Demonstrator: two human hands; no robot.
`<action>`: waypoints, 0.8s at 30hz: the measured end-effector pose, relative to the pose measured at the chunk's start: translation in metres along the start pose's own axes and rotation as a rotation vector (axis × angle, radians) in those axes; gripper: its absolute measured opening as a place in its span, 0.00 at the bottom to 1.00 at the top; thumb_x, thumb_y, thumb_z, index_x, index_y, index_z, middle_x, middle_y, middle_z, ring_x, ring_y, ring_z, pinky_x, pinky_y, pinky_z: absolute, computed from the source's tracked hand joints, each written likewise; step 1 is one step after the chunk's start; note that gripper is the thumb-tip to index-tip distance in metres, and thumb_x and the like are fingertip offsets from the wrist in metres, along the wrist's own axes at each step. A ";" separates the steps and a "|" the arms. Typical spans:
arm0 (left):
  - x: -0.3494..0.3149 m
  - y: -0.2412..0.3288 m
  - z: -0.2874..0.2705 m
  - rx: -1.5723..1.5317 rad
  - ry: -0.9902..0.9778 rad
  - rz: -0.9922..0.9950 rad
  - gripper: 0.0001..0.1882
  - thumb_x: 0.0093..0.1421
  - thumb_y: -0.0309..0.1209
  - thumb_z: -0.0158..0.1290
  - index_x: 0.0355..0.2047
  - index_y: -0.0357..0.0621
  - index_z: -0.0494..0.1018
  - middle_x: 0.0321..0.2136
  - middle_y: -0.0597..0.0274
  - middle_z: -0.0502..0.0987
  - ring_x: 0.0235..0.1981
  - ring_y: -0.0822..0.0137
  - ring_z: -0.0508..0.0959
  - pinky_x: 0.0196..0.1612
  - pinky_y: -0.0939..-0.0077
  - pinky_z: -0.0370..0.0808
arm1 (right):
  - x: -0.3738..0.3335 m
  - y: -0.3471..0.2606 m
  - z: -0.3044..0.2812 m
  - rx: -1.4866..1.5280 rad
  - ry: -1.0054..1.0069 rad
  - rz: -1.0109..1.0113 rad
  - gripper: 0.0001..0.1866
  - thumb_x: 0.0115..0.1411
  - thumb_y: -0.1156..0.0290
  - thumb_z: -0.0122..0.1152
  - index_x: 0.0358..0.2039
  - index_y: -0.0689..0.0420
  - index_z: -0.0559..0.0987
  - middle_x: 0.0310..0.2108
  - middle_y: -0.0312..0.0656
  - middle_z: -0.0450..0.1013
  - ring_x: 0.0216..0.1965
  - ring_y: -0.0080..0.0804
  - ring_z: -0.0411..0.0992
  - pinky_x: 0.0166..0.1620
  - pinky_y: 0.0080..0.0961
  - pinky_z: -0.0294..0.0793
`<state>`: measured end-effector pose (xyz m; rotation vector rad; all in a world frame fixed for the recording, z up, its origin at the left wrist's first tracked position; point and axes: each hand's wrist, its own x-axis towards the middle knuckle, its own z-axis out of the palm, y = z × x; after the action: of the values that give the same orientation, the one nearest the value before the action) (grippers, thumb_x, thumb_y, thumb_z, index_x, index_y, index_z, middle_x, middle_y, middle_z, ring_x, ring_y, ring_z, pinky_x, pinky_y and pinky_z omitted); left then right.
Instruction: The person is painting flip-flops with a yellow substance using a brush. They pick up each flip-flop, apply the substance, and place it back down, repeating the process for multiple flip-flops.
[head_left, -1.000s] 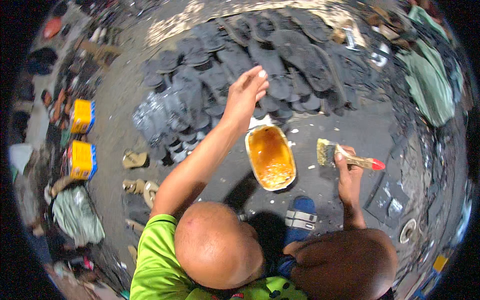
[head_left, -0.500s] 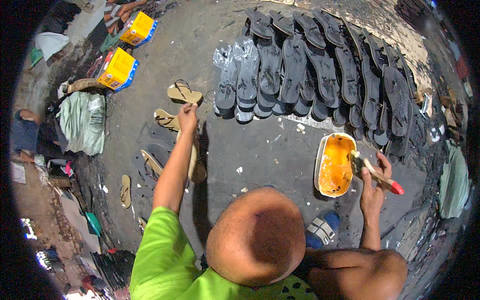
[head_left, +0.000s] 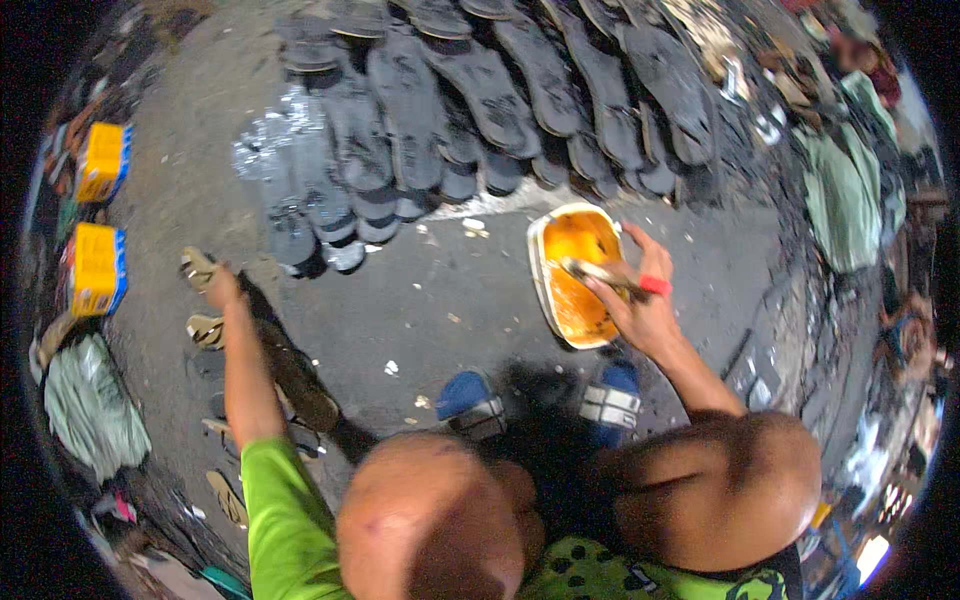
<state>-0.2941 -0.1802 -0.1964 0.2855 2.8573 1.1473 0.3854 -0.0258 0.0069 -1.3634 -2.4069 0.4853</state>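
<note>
At the far left, my left hand (head_left: 224, 288) reaches out and closes on the near end of a tan flip-flop (head_left: 196, 268) with a dark strap; its fingers are slightly blurred. My right hand (head_left: 645, 305) grips a paintbrush (head_left: 608, 276) with a red-tipped handle. The brush's bristle end lies over a white tub (head_left: 538, 262) holding orange-yellow, glossy paste. Beside my left forearm are a second tan flip-flop (head_left: 206, 332) and another one (head_left: 228, 498), with others partly hidden by the arm.
Rows of black soles (head_left: 405, 120) lie overlapping across the far side, some shiny and wet-looking. Two yellow-and-blue boxes (head_left: 98, 268) and a pale green sack (head_left: 90, 405) stand at the left. Another green sack (head_left: 840, 200) sits at the right. Blue slippers (head_left: 470, 400) are on my feet.
The whole view has shifted and turned. The brush has moved from the tub's right rim to over the paste. My left hand has come onto the far tan flip-flop, which looks turned.
</note>
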 end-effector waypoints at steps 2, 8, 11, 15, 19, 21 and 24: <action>-0.020 0.012 -0.074 -0.037 0.146 0.094 0.42 0.57 0.46 0.59 0.62 0.27 0.61 0.60 0.42 0.69 0.57 0.48 0.71 0.61 0.59 0.64 | 0.015 -0.007 0.023 0.056 0.035 0.005 0.14 0.52 0.59 0.73 0.37 0.52 0.86 0.66 0.52 0.57 0.64 0.56 0.55 0.65 0.50 0.53; -0.290 0.091 -0.142 -0.017 -0.560 0.448 0.17 0.56 0.26 0.55 0.46 0.35 0.70 0.49 0.43 0.69 0.48 0.53 0.72 0.51 0.61 0.69 | 0.011 0.005 0.029 0.021 0.127 0.056 0.14 0.52 0.61 0.73 0.35 0.56 0.85 0.66 0.52 0.56 0.66 0.55 0.54 0.67 0.51 0.50; -0.356 0.073 -0.136 0.146 -0.871 0.699 0.40 0.48 0.29 0.60 0.65 0.43 0.64 0.62 0.36 0.60 0.62 0.39 0.63 0.65 0.53 0.59 | 0.006 -0.005 -0.023 0.286 0.328 0.083 0.14 0.53 0.64 0.73 0.36 0.58 0.84 0.56 0.50 0.68 0.57 0.46 0.66 0.59 0.40 0.64; -0.375 0.083 -0.115 0.354 -0.744 0.740 0.40 0.50 0.41 0.67 0.62 0.43 0.66 0.60 0.34 0.62 0.60 0.37 0.64 0.63 0.50 0.62 | -0.019 0.014 -0.022 0.364 0.092 0.056 0.12 0.55 0.64 0.72 0.35 0.57 0.82 0.31 0.43 0.75 0.32 0.40 0.75 0.37 0.31 0.74; -0.380 0.101 -0.054 0.084 -0.709 0.705 0.41 0.46 0.44 0.71 0.58 0.41 0.71 0.57 0.37 0.68 0.58 0.41 0.69 0.61 0.52 0.66 | -0.064 0.020 -0.038 -0.034 -0.150 0.075 0.12 0.56 0.61 0.69 0.35 0.55 0.82 0.30 0.47 0.76 0.29 0.51 0.76 0.33 0.42 0.75; -0.372 0.108 -0.052 0.155 -0.657 0.666 0.39 0.48 0.40 0.71 0.58 0.38 0.71 0.56 0.41 0.71 0.56 0.49 0.73 0.59 0.60 0.69 | -0.077 0.026 -0.035 -0.008 -0.137 0.079 0.13 0.57 0.58 0.68 0.35 0.54 0.81 0.30 0.48 0.75 0.30 0.54 0.76 0.33 0.45 0.75; -0.352 0.114 -0.068 -0.273 -0.746 0.323 0.37 0.52 0.36 0.69 0.59 0.34 0.69 0.54 0.48 0.74 0.55 0.58 0.74 0.58 0.66 0.69 | -0.073 0.019 -0.041 0.071 -0.152 0.096 0.15 0.58 0.56 0.66 0.34 0.56 0.81 0.30 0.51 0.74 0.31 0.56 0.75 0.36 0.48 0.75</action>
<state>0.0611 -0.2127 -0.0764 0.9497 2.0264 1.1355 0.4535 -0.0746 0.0267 -1.4645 -2.4247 0.7174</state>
